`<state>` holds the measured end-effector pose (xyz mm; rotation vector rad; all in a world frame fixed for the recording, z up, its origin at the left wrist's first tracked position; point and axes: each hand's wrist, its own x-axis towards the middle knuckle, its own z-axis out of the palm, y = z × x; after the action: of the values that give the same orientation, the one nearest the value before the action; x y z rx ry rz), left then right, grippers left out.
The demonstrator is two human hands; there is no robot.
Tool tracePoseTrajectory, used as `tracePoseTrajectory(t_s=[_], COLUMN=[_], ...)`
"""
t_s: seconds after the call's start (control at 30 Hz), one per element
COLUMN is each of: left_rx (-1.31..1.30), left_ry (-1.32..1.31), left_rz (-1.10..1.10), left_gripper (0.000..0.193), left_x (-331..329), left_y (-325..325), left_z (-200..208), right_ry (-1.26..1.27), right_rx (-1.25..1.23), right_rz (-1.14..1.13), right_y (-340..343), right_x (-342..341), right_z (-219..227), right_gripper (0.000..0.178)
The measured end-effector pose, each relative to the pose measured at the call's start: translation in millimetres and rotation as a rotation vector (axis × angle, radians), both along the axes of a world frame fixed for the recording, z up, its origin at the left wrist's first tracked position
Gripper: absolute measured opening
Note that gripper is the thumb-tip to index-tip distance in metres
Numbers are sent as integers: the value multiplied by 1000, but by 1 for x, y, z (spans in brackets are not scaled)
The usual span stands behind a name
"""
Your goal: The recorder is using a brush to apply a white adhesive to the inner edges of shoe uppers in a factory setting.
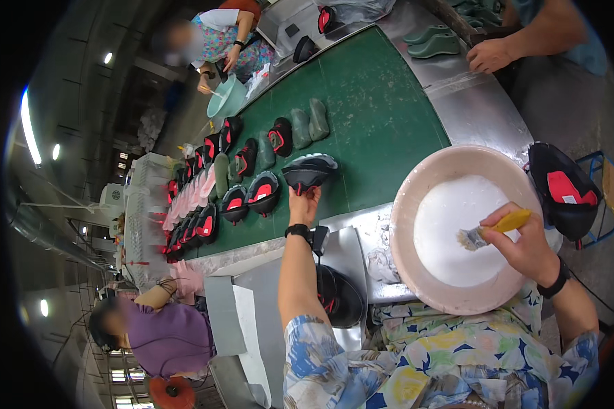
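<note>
My left hand (304, 206) is closed on the end of a black shoe upper (310, 169) with a pale grey rim and a bit of red. It holds the upper over the green belt; whether the two touch I cannot tell. In my right hand (527, 252) is a paintbrush (510, 221) with a yellow handle. Its whitened bristles hang over a pale pink basin (416, 178). White liquid (447, 221) fills the bottom of that basin, and I cannot tell if the bristles touch it.
Black and red shoe uppers and green shoe lasts (318, 119) stand in rows on the green belt (372, 88). Another upper (563, 187) lies right of the basin, and one (339, 296) sits by my left forearm. Co-workers are at the far left, near left and far right.
</note>
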<state>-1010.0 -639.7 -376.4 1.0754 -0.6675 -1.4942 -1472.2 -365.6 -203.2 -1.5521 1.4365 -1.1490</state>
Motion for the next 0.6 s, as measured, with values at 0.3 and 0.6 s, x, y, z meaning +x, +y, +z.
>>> tracePoseTrajectory(t_s=[0.3, 0.6], left_rx=[326, -196], left_ry=[-820, -1320], left_rz=[287, -901], left_gripper=[59, 57], left_x=[70, 30], left_y=[-20, 211], left_z=[12, 137], right_ry=[101, 318], right_rx=[118, 93], right_rz=[122, 245], right_y=[-10, -57], right_x=[7, 23], right_z=[1, -19], right_gripper=[13, 17])
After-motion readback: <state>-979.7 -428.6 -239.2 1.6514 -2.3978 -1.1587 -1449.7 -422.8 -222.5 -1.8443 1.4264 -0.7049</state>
